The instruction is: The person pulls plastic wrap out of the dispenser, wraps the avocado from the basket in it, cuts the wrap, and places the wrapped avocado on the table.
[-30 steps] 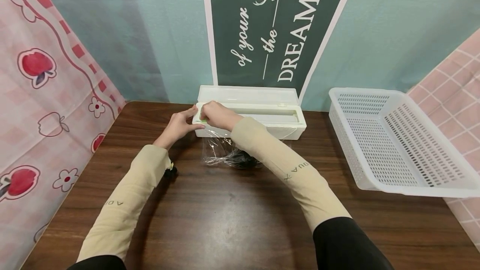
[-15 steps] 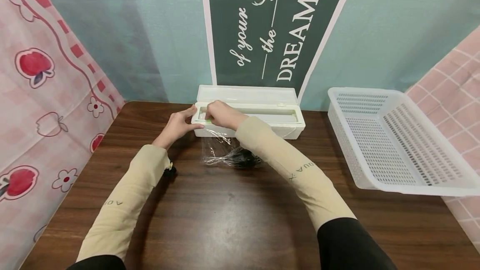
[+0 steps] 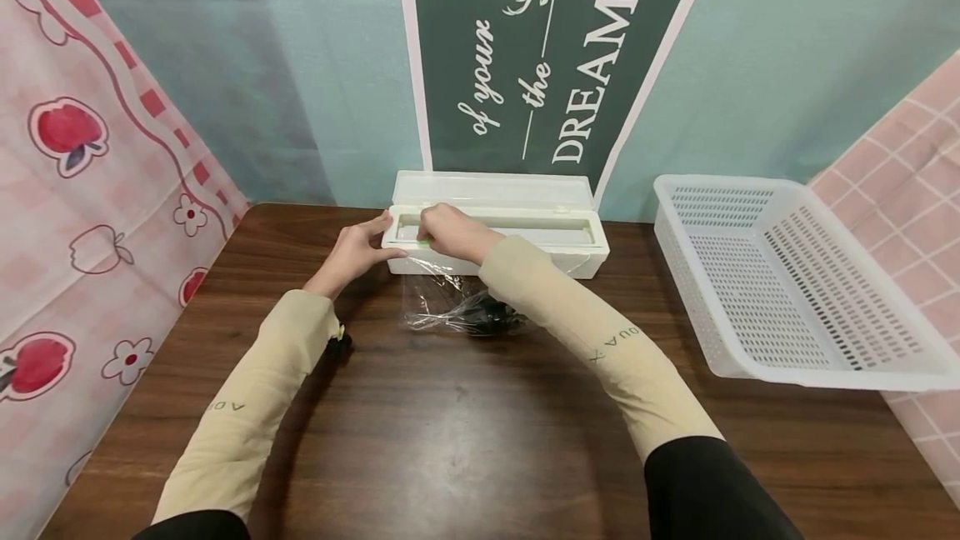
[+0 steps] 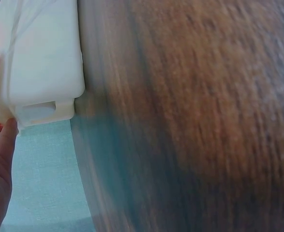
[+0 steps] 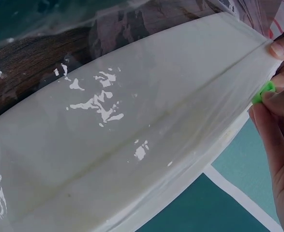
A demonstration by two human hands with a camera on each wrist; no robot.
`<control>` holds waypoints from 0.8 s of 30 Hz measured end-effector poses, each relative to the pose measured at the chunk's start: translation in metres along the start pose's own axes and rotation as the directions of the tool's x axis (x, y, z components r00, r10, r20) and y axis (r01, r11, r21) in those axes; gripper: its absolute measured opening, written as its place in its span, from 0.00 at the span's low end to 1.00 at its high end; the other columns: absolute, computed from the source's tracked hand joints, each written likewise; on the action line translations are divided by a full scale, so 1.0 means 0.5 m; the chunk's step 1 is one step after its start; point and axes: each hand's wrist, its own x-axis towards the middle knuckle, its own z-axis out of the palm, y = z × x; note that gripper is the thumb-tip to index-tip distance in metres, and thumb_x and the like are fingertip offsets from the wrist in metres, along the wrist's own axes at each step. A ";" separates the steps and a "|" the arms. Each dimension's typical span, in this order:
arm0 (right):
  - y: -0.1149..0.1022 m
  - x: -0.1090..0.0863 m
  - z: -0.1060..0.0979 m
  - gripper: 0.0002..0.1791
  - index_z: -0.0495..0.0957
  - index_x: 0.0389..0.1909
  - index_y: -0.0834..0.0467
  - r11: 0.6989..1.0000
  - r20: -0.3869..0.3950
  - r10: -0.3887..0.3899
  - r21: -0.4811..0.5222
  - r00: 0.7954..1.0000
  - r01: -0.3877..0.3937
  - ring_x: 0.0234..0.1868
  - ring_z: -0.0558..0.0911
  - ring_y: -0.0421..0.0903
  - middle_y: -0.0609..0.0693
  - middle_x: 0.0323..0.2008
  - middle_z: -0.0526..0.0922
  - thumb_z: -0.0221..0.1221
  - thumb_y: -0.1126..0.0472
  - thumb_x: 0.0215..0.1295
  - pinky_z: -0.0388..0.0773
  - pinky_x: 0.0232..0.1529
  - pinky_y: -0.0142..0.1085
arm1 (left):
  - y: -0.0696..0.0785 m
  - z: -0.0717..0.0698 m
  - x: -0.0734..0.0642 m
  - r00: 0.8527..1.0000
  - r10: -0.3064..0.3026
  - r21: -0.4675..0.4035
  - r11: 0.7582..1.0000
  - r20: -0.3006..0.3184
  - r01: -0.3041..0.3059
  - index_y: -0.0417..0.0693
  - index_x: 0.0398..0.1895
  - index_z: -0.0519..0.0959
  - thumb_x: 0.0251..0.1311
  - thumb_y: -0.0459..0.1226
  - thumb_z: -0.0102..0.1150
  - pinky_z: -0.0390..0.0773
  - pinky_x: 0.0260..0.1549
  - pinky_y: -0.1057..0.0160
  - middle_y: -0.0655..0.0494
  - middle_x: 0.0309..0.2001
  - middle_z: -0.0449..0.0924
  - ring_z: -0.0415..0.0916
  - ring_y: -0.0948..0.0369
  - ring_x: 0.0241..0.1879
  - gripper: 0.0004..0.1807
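Observation:
A long white cling film dispenser (image 3: 525, 263) stands at the back of the table, its clear lid (image 3: 491, 187) raised. My left hand (image 3: 358, 248) holds its left end, thumb at the front edge and fingers behind; in the left wrist view, fingertips press the end of the dispenser (image 4: 45, 53). Between thumb and forefinger, my right hand (image 3: 456, 232) pinches a small green slide cutter (image 5: 264, 92) at the dispenser's top front edge. Clear cling film (image 3: 427, 294) hangs over the front onto the table, with a dark object (image 3: 489, 315) under or within it.
A white perforated plastic basket (image 3: 750, 298) stands at the right of the brown wooden table (image 3: 450, 440). A blue-green cloth wall (image 3: 322, 65) rises right behind the dispenser. An apple-patterned curtain (image 3: 67, 257) borders the left side.
My right hand has slid a little to the right along the dispenser's edge with the green slide cutter. The left hand keeps its hold on the left end.

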 end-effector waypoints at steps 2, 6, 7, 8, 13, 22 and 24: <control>0.001 -0.002 -0.001 0.15 0.85 0.34 0.63 1.000 0.000 0.003 -0.001 1.000 -0.003 0.37 0.80 0.48 0.56 0.33 0.82 0.53 0.78 0.51 0.76 0.42 0.33 | 0.000 0.000 0.000 1.000 0.001 0.004 1.000 -0.004 -0.001 0.35 0.60 0.67 0.44 0.37 0.71 0.72 0.51 0.52 0.40 0.63 0.60 0.62 0.48 0.61 0.38; 0.004 -0.008 -0.001 0.15 0.84 0.36 0.63 1.000 0.009 0.013 0.000 1.000 -0.013 0.40 0.81 0.49 0.56 0.34 0.83 0.53 0.77 0.52 0.76 0.45 0.33 | -0.001 -0.001 0.001 1.000 -0.004 0.018 1.000 0.004 0.004 0.36 0.61 0.66 0.45 0.38 0.70 0.71 0.52 0.53 0.41 0.64 0.60 0.61 0.49 0.62 0.38; 0.004 -0.009 -0.002 0.14 0.84 0.36 0.63 1.000 0.012 0.016 0.001 1.000 -0.016 0.40 0.81 0.49 0.56 0.35 0.82 0.53 0.76 0.53 0.76 0.45 0.33 | -0.001 -0.001 0.001 1.000 -0.005 0.020 1.000 0.007 0.004 0.36 0.61 0.66 0.45 0.39 0.70 0.71 0.52 0.53 0.41 0.64 0.60 0.61 0.49 0.62 0.38; 0.005 -0.011 -0.003 0.14 0.84 0.36 0.63 1.000 0.014 0.017 0.002 1.000 -0.017 0.40 0.81 0.49 0.56 0.35 0.82 0.53 0.76 0.53 0.76 0.45 0.33 | -0.002 -0.001 0.001 1.000 -0.004 0.025 1.000 0.008 0.003 0.36 0.61 0.66 0.45 0.39 0.70 0.71 0.52 0.53 0.41 0.64 0.60 0.61 0.49 0.62 0.38; 0.008 -0.023 -0.004 0.14 0.85 0.36 0.62 1.000 0.015 0.017 0.000 1.000 -0.017 0.39 0.80 0.48 0.56 0.34 0.82 0.54 0.76 0.54 0.76 0.42 0.32 | -0.002 -0.002 -0.002 1.000 0.000 0.029 1.000 -0.001 0.000 0.36 0.61 0.66 0.45 0.39 0.70 0.71 0.53 0.52 0.41 0.63 0.60 0.62 0.48 0.61 0.39; 0.013 -0.040 0.003 0.14 0.85 0.33 0.62 1.000 -0.028 -0.018 -0.004 0.999 0.018 0.35 0.80 0.47 0.55 0.31 0.81 0.54 0.77 0.52 0.76 0.40 0.33 | -0.002 0.005 -0.007 1.000 0.019 0.033 0.999 -0.021 -0.018 0.34 0.60 0.66 0.44 0.39 0.71 0.70 0.53 0.51 0.39 0.62 0.61 0.62 0.47 0.61 0.40; 0.013 -0.043 0.003 0.14 0.85 0.33 0.62 1.000 -0.033 -0.023 -0.009 0.999 0.023 0.33 0.79 0.47 0.55 0.30 0.81 0.53 0.77 0.51 0.76 0.38 0.33 | -0.002 0.007 -0.008 0.999 0.023 0.029 0.999 -0.029 -0.022 0.34 0.60 0.66 0.43 0.40 0.71 0.71 0.53 0.52 0.39 0.62 0.62 0.62 0.48 0.61 0.40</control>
